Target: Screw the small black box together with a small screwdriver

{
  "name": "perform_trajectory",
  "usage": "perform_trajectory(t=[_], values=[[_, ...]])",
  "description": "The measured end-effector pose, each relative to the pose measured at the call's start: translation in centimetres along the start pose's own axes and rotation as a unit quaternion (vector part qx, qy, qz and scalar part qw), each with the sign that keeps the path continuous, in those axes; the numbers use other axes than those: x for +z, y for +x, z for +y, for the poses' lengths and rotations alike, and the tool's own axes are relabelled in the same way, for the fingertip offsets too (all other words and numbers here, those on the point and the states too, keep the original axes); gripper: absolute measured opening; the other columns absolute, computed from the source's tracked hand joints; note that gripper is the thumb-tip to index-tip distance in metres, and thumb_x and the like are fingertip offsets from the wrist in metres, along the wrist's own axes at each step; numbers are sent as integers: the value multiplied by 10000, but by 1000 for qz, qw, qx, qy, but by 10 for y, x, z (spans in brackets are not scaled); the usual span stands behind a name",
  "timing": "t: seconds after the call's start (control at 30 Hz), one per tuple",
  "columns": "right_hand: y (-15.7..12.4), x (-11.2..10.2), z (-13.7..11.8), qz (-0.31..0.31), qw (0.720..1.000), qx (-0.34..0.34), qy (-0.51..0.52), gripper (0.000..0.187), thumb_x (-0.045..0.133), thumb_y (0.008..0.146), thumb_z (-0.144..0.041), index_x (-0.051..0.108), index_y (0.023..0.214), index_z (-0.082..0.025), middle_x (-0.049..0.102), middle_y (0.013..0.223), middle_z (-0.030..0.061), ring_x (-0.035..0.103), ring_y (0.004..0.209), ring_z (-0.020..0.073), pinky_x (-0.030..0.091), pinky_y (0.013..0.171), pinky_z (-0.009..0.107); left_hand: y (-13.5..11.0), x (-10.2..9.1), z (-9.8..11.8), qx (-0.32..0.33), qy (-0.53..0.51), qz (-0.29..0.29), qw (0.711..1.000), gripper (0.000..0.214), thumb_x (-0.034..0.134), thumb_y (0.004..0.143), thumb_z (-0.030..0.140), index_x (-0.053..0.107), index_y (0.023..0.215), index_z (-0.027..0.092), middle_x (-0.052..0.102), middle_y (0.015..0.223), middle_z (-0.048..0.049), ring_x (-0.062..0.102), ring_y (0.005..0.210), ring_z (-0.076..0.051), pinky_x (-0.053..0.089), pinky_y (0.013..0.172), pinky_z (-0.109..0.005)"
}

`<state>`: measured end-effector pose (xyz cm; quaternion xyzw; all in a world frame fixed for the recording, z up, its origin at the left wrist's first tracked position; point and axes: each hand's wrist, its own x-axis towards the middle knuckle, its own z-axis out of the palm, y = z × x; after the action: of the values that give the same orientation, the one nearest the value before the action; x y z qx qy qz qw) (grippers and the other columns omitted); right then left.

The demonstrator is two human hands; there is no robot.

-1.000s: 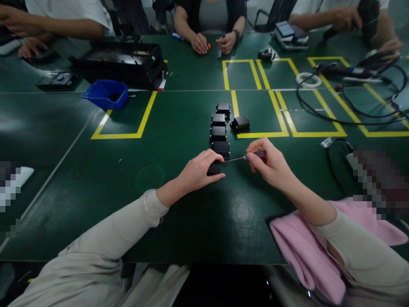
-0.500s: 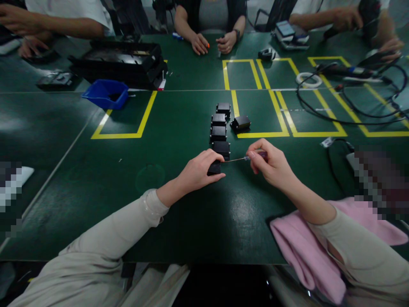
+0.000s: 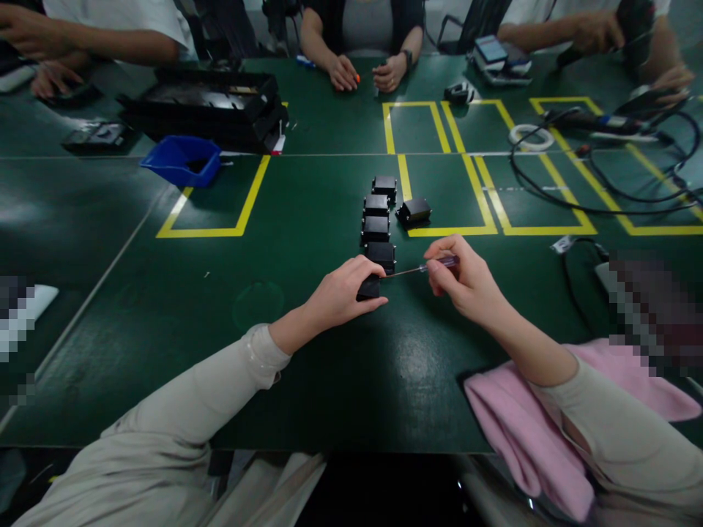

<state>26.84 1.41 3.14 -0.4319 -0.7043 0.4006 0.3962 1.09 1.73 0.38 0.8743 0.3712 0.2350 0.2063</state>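
My left hand (image 3: 348,291) grips a small black box (image 3: 368,288) against the table, thumb on the near side and fingers over the far side. In my right hand (image 3: 458,274) is a screwdriver (image 3: 422,268) with a clear purplish handle, pinched between thumb and fingers. Its thin shaft points left, and the tip meets the right side of the box by my left fingertips; the exact contact is too small to see. Just beyond my left hand, a similar black box (image 3: 381,255) heads a column of several more, with small metal screws or pins at their sides.
Another black box (image 3: 416,211) sits right of the column. A blue bin (image 3: 184,162) and stacked black trays (image 3: 209,102) stand far left. Cables (image 3: 604,208) lie at right, and a pink cloth (image 3: 510,410) is under my right forearm. Co-workers' hands (image 3: 387,75) are across the table.
My right fingers have shifted slightly on the screwdriver handle, and more of the handle shows. My left hand and the box have stayed put.
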Motion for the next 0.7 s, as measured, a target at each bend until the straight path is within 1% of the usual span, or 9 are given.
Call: perform_trajectory(t=[0.17, 0.33, 0.5, 0.57, 0.7], values=[[1, 0, 1, -13, 999, 0, -33, 249, 571, 1021, -451, 520, 901, -238, 529, 540, -69, 502, 455, 109, 382, 510, 269, 0, 0, 0, -2, 3, 0, 1000, 310, 723, 929, 341, 573, 1159, 196, 661, 1163, -79, 641, 1091, -253, 527, 941, -390], [1, 0, 4, -8, 1000, 8, 20, 241, 579, 1014, -476, 508, 1007, -245, 545, 603, -70, 545, 490, 120, 424, 516, 268, 1, 0, 0, -3, 4, 0, 1000, 303, 723, 926, 342, 575, 1149, 199, 661, 1157, -79, 643, 1079, -251, 530, 929, -388], [1, 0, 4, -13, 1000, 4, -9, 249, 570, 1025, -453, 516, 916, -235, 527, 547, -71, 505, 467, 108, 378, 513, 269, 0, 1, -1, 1, 3, 0, 1000, 311, 726, 925, 335, 574, 1158, 195, 661, 1168, -83, 638, 1082, -253, 529, 923, -388], [1, 0, 4, -11, 1000, 1, -3, 229, 563, 1030, -441, 515, 942, -235, 526, 550, -75, 505, 467, 109, 378, 515, 269, 0, 1, -1, 3, 1, 1, 1000, 312, 724, 927, 336, 575, 1161, 194, 660, 1173, -83, 636, 1082, -251, 528, 925, -389], [1, 0, 5, -5, 1000, 1, 31, 217, 573, 1023, -445, 502, 1046, -241, 553, 633, -70, 549, 504, 116, 424, 533, 272, 0, 1, -1, 3, 1, 0, 1000, 308, 725, 926, 331, 574, 1161, 199, 661, 1170, -79, 640, 1085, -250, 526, 929, -388]])
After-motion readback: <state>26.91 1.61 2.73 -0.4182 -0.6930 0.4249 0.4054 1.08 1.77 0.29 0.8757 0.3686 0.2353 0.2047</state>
